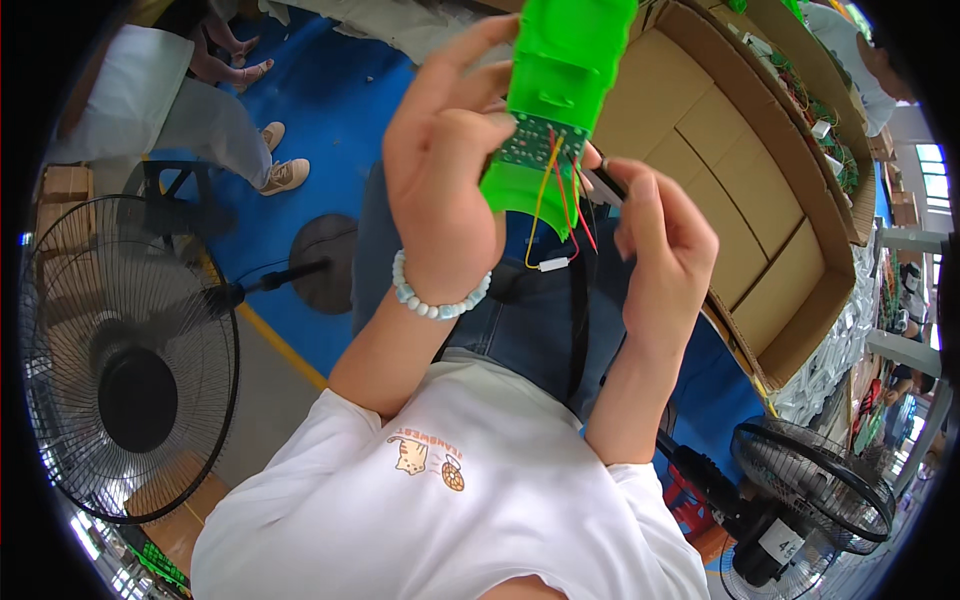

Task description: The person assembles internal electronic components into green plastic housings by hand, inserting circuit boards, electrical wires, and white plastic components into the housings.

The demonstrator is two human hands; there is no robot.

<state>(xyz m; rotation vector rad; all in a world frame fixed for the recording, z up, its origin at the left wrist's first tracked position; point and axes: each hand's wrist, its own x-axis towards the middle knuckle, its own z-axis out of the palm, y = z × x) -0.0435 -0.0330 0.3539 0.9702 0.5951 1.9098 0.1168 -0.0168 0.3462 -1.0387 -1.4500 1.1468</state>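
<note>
Head view: the left hand [440,165] grips the green housing [565,65] left of the cardboard box [695,135], circuit board [528,143] exposed, wires [544,190] dangling. The right hand [665,225] curls alongside; I cannot tell if it pinches anything. Board-fitting seems underway; next probably calls for keeping wires clear.

A short, curving line of small orange-red capital letters [425,441] crosses the chest of the white shirt [430,530]. On the black motor of the fan [758,565] at lower right, a white label [783,540] bears bold dark digits, tilted.
</note>
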